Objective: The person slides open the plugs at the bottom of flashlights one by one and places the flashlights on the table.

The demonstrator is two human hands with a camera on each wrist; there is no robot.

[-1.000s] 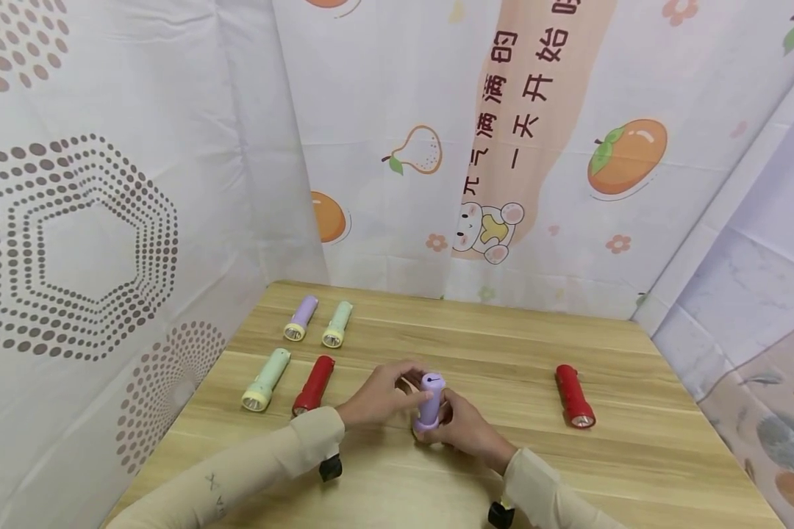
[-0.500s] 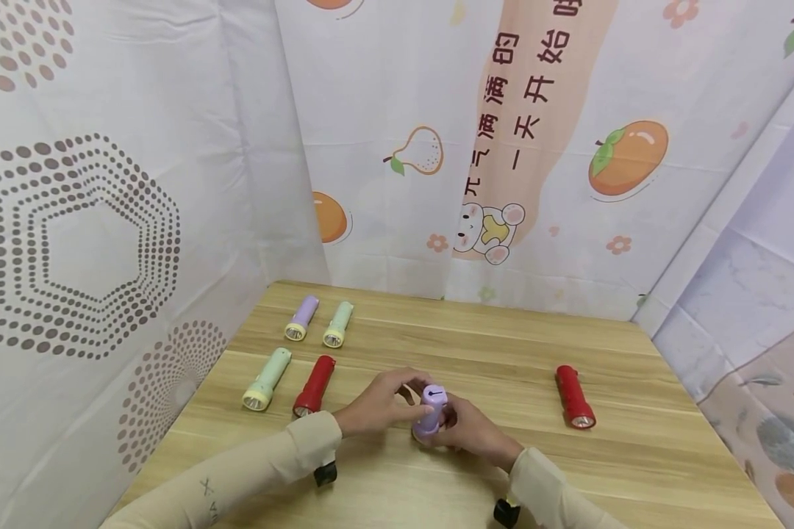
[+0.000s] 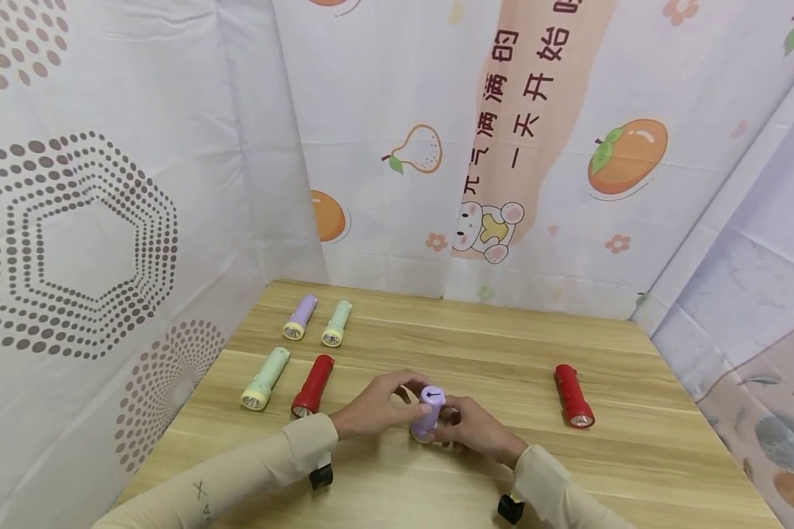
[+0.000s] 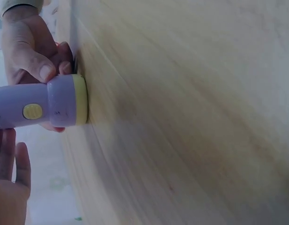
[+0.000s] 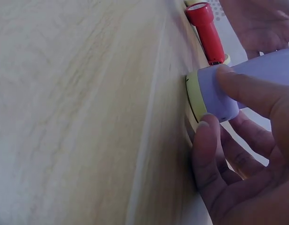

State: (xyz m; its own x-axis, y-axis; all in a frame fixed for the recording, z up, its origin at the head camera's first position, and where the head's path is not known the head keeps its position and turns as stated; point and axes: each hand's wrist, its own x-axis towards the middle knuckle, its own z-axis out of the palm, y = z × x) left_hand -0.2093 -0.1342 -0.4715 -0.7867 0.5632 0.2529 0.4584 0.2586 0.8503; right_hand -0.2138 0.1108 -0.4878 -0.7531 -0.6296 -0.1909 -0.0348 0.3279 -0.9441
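In the head view I see the left hand pinching a purple cylindrical plastic flashlight, nearly upright between both hands; in the left wrist view its yellow rim faces the wood-grain table; in the right wrist view the right hand clamps its wider head.

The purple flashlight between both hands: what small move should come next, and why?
Probably ease the left hand away first. The purple flashlight is roughly upright, its yellow rim downward and seemingly on the table, and the right hand grips it low, near that rim, so it likely won't topple.
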